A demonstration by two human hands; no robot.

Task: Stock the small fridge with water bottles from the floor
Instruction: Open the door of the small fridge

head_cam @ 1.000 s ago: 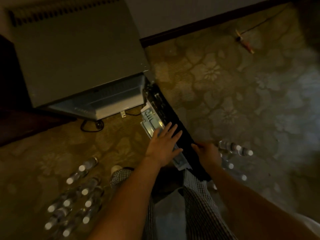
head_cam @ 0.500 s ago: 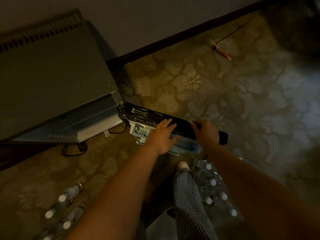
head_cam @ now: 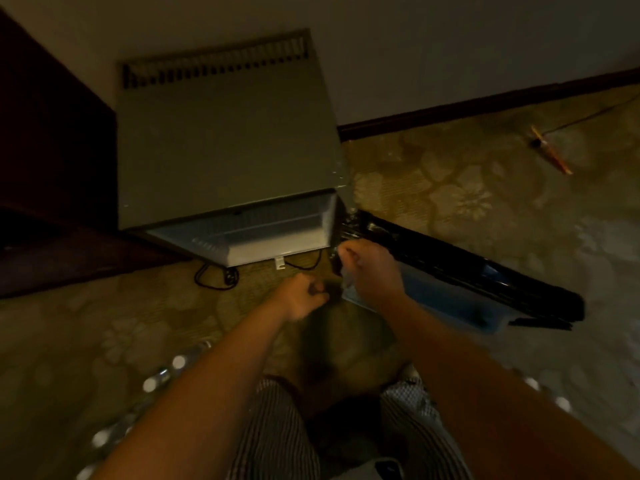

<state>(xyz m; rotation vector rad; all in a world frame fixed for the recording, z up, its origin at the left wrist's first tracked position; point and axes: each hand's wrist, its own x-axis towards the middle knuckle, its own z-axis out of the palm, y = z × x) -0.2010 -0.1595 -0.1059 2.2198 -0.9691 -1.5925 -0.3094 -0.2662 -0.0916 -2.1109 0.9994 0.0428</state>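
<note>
The small grey fridge [head_cam: 225, 143] stands against the wall with its pale inside [head_cam: 263, 233] showing. Its black door [head_cam: 485, 275] is swung wide to the right, with a bluish door shelf [head_cam: 446, 299] on its inner face. My right hand [head_cam: 369, 271] hovers with curled fingers over the hinge end of that shelf; the blur hides whether it grips anything. My left hand [head_cam: 301, 299] is a loose fist just left of it, holding nothing. Water bottles [head_cam: 162, 374] lie on the carpet at lower left, and more bottles [head_cam: 547, 393] lie at lower right.
Dark wooden furniture [head_cam: 52, 168] flanks the fridge on the left. A black cable [head_cam: 214, 278] loops on the carpet below the fridge front. An orange-handled tool [head_cam: 550, 150] with a cord lies far right near the baseboard. My checked trouser legs [head_cam: 277, 434] fill the bottom centre.
The view has swung back towards the fridge. My left hand left the door shelf and curled up. My right hand moved from the door's top edge to near the hinge.
</note>
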